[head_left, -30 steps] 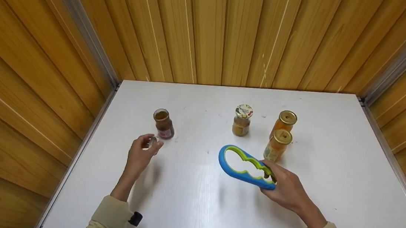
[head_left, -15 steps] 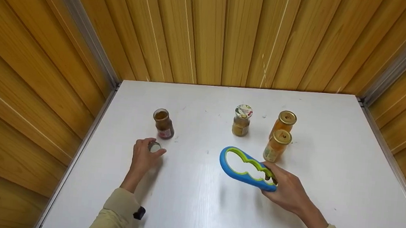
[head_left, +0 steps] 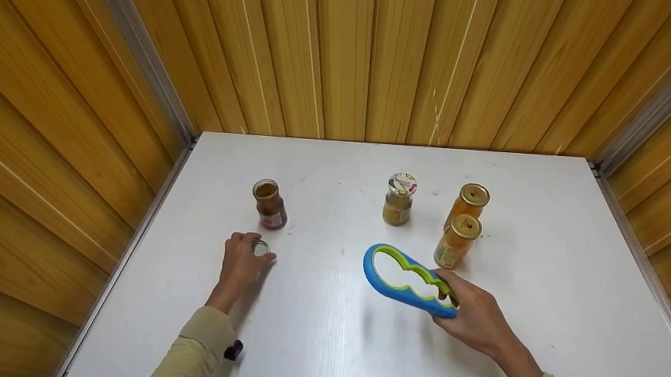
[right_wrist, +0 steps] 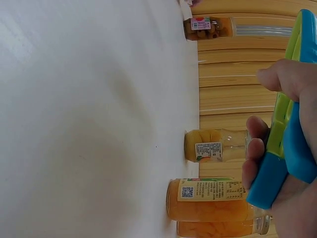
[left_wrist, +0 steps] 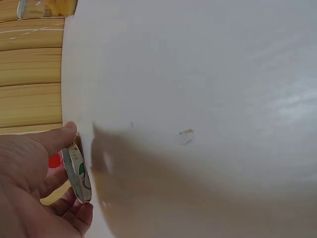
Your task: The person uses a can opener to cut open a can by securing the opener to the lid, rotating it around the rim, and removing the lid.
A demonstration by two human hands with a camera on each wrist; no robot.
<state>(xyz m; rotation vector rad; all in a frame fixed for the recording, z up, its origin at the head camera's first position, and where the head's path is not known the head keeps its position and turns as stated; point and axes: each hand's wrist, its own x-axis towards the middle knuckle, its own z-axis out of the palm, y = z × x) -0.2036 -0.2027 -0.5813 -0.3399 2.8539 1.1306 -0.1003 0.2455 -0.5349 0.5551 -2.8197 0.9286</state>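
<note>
The left hand (head_left: 240, 264) is low on the white table (head_left: 320, 347), near its left edge. Its fingers (left_wrist: 59, 140) are curled around a small round lid (head_left: 259, 248) and pinch it by the rim. In the left wrist view the lid (left_wrist: 79, 171) stands on its edge between the thumb and the other fingers, right at the table top. I cannot tell if it touches the table.

Just behind that hand stands a little brown jar (head_left: 270, 204). Its top is open, with no lid on it. The jar is near the lid but does not touch the hand.

The right hand (head_left: 476, 316) holds a blue and green jar opener (head_left: 407, 278). The fingers (right_wrist: 255, 148) are wrapped around its narrow end and grip it tight. The wide end with the big holes points to the left and away from the person. The opener is held a bit above the table.

Near the right hand stand two orange jars with gold lids. The front orange jar (head_left: 457, 241) is just beside the opener. The back orange jar (head_left: 468, 205) stands right behind it, very close. A bit to the left of them is a small yellow-brown jar (head_left: 399, 199) with a colorful lid. All three have their lids on and stand upright.

The two hands are well apart. Yellow wooden walls (head_left: 348, 54) go around the table on three sides.
</note>
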